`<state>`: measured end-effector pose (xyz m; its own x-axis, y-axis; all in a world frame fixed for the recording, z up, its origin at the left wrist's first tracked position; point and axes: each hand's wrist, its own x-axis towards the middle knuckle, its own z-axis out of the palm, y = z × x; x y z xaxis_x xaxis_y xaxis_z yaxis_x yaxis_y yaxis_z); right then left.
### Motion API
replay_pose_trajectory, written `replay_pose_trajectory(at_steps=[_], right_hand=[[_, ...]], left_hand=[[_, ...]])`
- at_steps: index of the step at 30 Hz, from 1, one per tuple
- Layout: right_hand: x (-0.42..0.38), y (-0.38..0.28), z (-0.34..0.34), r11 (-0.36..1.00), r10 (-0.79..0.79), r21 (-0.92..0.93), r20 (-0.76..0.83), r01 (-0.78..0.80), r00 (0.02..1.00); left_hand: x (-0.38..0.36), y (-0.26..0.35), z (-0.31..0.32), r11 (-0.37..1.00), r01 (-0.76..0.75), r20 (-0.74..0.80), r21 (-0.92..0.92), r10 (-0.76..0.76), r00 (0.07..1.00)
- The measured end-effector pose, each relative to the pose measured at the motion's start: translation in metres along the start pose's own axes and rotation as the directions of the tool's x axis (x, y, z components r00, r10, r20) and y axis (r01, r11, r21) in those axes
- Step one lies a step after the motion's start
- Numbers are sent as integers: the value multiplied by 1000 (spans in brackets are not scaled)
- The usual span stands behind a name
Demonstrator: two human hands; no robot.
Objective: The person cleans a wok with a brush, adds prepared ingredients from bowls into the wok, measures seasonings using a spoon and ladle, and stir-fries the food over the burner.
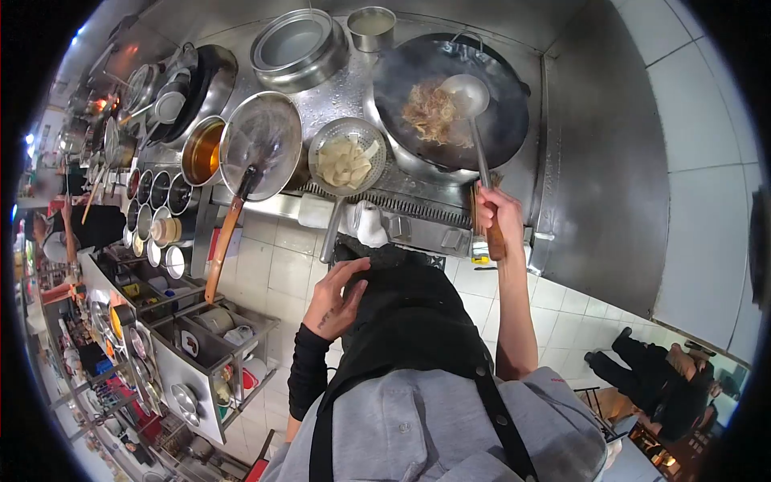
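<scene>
My right hand (499, 210) is wrapped round the wooden handle of a ladle (466, 95). The ladle's metal bowl rests in a dark wok (506, 120), against a heap of browned, shredded food (434, 112) with steam over it. Near my apron, my left hand (336, 299) hangs with its fingers loosely spread, holding nothing. Just beyond it is the metal handle of a perforated skimmer (333, 226), apart from the fingers as far as I can tell. Pale sliced pieces (345, 163) lie in the skimmer's bowl.
Left of the skimmer lies a fine-mesh strainer (261, 136) with a long wooden handle, beside a pot of amber liquid (201, 153). Behind stand a large lidded pot (293, 48) and a small metal pot (372, 30). Seasoning containers (161, 189) line the left. Other people (658, 377) are at lower right and far left.
</scene>
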<state>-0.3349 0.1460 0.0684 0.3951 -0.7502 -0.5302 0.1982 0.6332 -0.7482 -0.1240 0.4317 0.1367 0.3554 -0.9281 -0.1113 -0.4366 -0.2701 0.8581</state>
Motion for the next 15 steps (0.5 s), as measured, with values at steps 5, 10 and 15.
replay_pose_trajectory(at_steps=[5, 10, 15], right_hand=[[-21, -24, 3, 819, -152, -548, 74, 168, 986], [-12, -41, -1, 743, -216, -641, 41, 192, 975], [52, -32, -8, 395, -426, -889, 45, 231, 904]], left_hand=[[5, -4, 7, 999, -26, -49, -34, 24, 998], [3, -6, 8, 1000, 10, -29, -21, -10, 1000], [-6, -16, 12, 999, 22, -76, -39, -25, 997]])
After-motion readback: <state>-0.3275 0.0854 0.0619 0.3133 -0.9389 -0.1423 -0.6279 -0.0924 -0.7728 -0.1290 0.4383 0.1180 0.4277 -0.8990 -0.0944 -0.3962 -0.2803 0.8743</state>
